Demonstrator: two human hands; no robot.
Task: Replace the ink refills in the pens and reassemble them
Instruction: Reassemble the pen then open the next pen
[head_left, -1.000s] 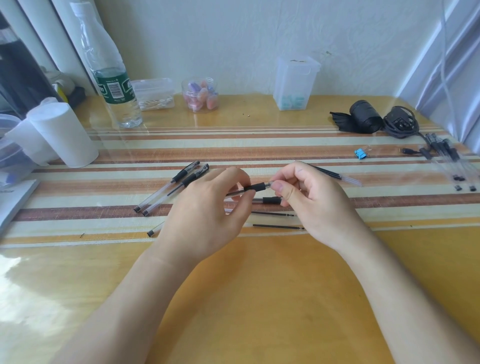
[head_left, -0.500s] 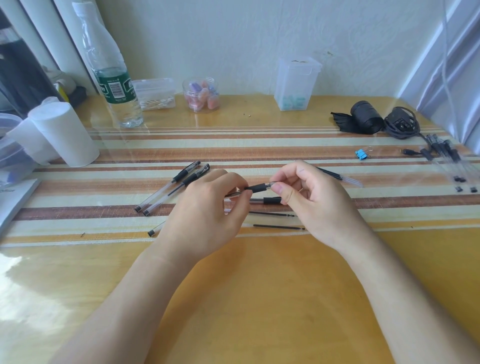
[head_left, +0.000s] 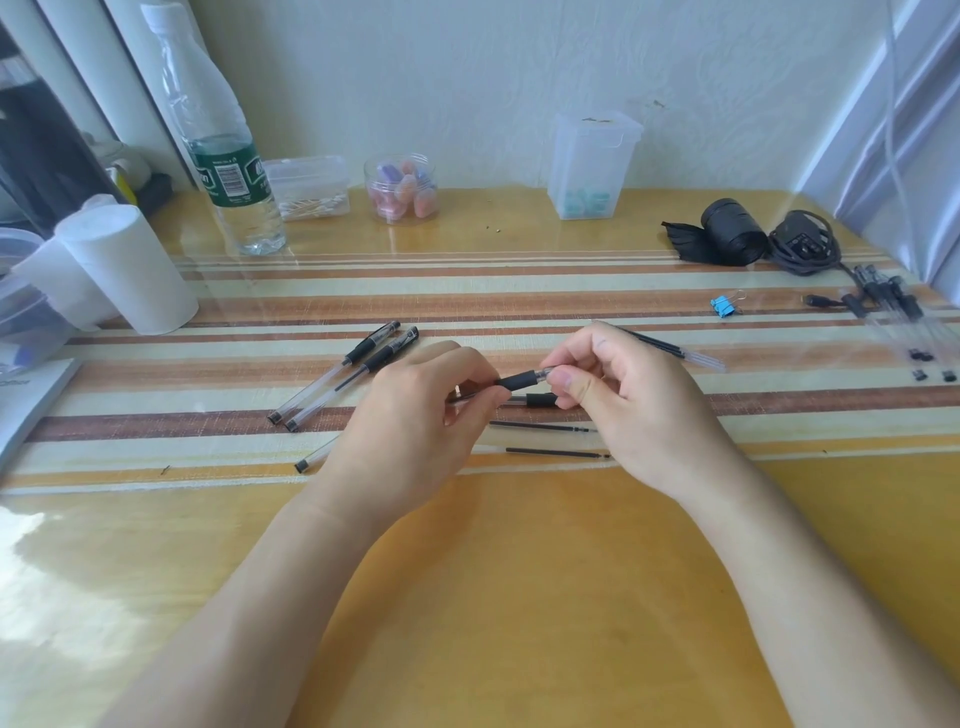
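A clear pen with a black rubber grip (head_left: 517, 381) is held between both hands above the striped mat. My left hand (head_left: 415, 421) grips its barrel, whose tail end (head_left: 311, 460) sticks out past the wrist. My right hand (head_left: 628, 400) pinches the pen's tip end beside the black grip. Another black-gripped piece (head_left: 537, 400) lies just below, partly hidden. Two loose ink refills (head_left: 543, 427) (head_left: 558, 453) lie on the mat under my hands. Two assembled pens (head_left: 345, 374) lie side by side to the left. A refill bundle (head_left: 670, 351) pokes out behind my right hand.
A water bottle (head_left: 223, 156), white rolls (head_left: 130, 265), and small plastic containers (head_left: 400, 189) (head_left: 592, 166) line the back. At the far right lie a blue binder clip (head_left: 723, 305), a black roll (head_left: 727, 234), a coiled cable (head_left: 802, 244) and several more pens (head_left: 904, 322).
Both hands stay at the same spot; my right fingers have shifted slightly on the pen's tip end, and the left hand has turned a little.
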